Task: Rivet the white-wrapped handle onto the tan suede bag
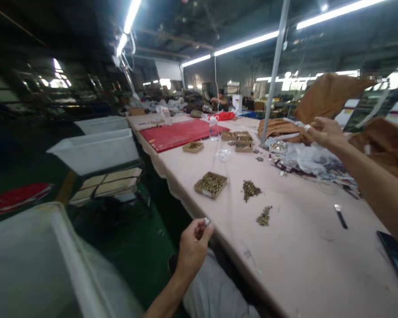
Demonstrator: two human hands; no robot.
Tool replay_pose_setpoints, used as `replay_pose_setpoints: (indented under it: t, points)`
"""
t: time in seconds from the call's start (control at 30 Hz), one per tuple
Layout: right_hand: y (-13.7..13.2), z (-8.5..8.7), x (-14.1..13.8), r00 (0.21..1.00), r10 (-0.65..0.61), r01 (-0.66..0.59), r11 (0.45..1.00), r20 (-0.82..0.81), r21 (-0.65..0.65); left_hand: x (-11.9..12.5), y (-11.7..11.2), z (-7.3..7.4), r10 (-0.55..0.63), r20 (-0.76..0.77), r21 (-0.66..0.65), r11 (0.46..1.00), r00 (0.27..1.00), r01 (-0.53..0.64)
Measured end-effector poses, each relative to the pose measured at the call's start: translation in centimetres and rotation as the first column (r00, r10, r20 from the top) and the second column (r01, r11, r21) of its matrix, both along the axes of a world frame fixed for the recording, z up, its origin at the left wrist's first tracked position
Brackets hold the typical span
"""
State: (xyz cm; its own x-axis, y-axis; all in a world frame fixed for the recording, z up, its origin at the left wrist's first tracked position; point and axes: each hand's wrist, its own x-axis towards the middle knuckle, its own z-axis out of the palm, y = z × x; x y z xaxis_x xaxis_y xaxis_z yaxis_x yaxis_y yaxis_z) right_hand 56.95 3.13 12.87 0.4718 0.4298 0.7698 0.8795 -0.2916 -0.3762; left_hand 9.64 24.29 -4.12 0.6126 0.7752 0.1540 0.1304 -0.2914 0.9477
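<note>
My left hand [195, 242] is held low at the near edge of the table, its thumb and fingers pinched together. Something small and white shows at its fingertips; I cannot make out what it is. Raised on the right, my right hand [328, 132] grips a piece of brown fabric [327, 99], which stands up above the table. White material is wrapped on one of its fingers. Between the hands lie two loose piles of small brass-coloured metal pieces, a larger pile [250, 190] and a smaller pile [264, 216]. A cardboard box [204, 193] full of similar pieces is beside them.
A red sheet [179, 134] covers the table's far left. Small boxes [243, 145], a clear bottle [213, 128] and plastic bags [308, 157] stand or lie farther back. A metal pole [274, 75] rises there. A blade tool [341, 216] and phone [396, 258] lie right; white bins [96, 152] stand left.
</note>
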Motion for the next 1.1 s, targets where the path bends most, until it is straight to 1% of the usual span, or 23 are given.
replay_pose_setpoints:
  t: [0.07,0.1,0.13,0.17,0.2,0.23,0.27,0.3,0.33,0.37,0.4,0.47,0.6,0.73,0.83,0.93,1.0,1.1]
  points:
    - [1.4,-8.4,-6.0,0.987,0.142,-0.150,0.982,-0.071,-0.117,0.2,-0.5,0.2,-0.029,-0.047,0.046,0.998,0.998,0.031]
    - [1.8,-12.1,-9.6,0.970,0.223,-0.237,0.958,-0.102,-0.164,0.2,-0.8,0.3,-0.039,-0.076,0.067,0.997,0.996,0.044]
    - [2.1,-15.3,-13.2,0.944,0.306,-0.325,0.924,-0.124,-0.199,0.3,-1.1,0.4,-0.046,-0.108,0.092,0.994,0.993,0.057]
    - [2.3,-18.0,-16.7,0.906,0.399,-0.423,0.873,-0.142,-0.244,0.2,-1.4,0.5,-0.049,-0.143,0.129,0.989,0.989,0.068]
    - [2.6,-20.1,-19.8,0.859,0.487,-0.511,0.804,-0.157,-0.303,0.2,-1.8,0.6,-0.048,-0.177,0.180,0.980,0.983,0.080]
    - [2.9,-21.7,-22.3,0.813,0.553,-0.574,0.711,-0.180,-0.407,0.1,-2.1,0.6,-0.045,-0.209,0.242,0.965,0.977,0.097]
    - [3.2,-22.8,-24.1,0.791,0.584,-0.589,0.649,-0.182,-0.482,0.1,-2.3,0.6,-0.046,-0.234,0.311,0.943,0.971,0.120]
    - [3.5,-23.6,-25.1,0.782,0.597,-0.586,0.602,-0.182,-0.543,0.0,-2.5,0.6,-0.053,-0.253,0.376,0.915,0.966,0.149]
    - [3.7,-24.1,-25.6,0.787,0.590,-0.565,0.573,-0.180,-0.593,0.0,-2.6,0.5,-0.068,-0.268,0.428,0.885,0.961,0.182]
    - [3.8,-24.5,-25.4,0.803,0.570,-0.538,0.568,-0.174,-0.623,0.1,-2.7,0.4,-0.087,-0.279,0.465,0.859,0.956,0.214]
    - [3.9,-24.8,-24.9,0.823,0.542,-0.509,0.574,-0.168,-0.641,0.1,-2.8,0.3,-0.109,-0.289,0.487,0.839,0.951,0.244]
    - [3.7,-25.3,-23.2,0.862,0.482,-0.454,0.603,-0.153,-0.656,0.1,-2.7,0.2,-0.134,-0.306,0.508,0.815,0.943,0.281]
    - [3.0,-26.7,-20.0,0.905,0.411,-0.379,0.661,-0.110,-0.648,0.3,-2.5,0.0,-0.144,-0.324,0.520,0.798,0.935,0.304]
    - [2.6,-27.5,-18.3,0.925,0.367,-0.342,0.689,-0.100,-0.639,0.5,-2.3,0.0,-0.155,-0.334,0.533,0.782,0.930,0.322]
    - [2.0,-27.1,-17.4,0.935,0.340,-0.322,0.699,-0.100,-0.639,0.7,-2.3,-0.2,-0.161,-0.346,0.544,0.768,0.924,0.338]
    - [0.6,-26.5,-16.5,0.932,0.346,-0.332,0.710,-0.103,-0.622,0.9,-2.2,-0.5,-0.169,-0.372,0.558,0.745,0.913,0.366]
    - [-0.4,-26.3,-16.0,0.931,0.348,-0.338,0.698,-0.114,-0.632,1.0,-2.1,-0.7,-0.186,-0.395,0.567,0.721,0.900,0.398]
    - [-1.7,-26.9,-15.3,0.940,0.318,-0.313,0.662,-0.122,-0.681,1.1,-2.0,-0.9,-0.210,-0.430,0.566,0.695,0.878,0.444]
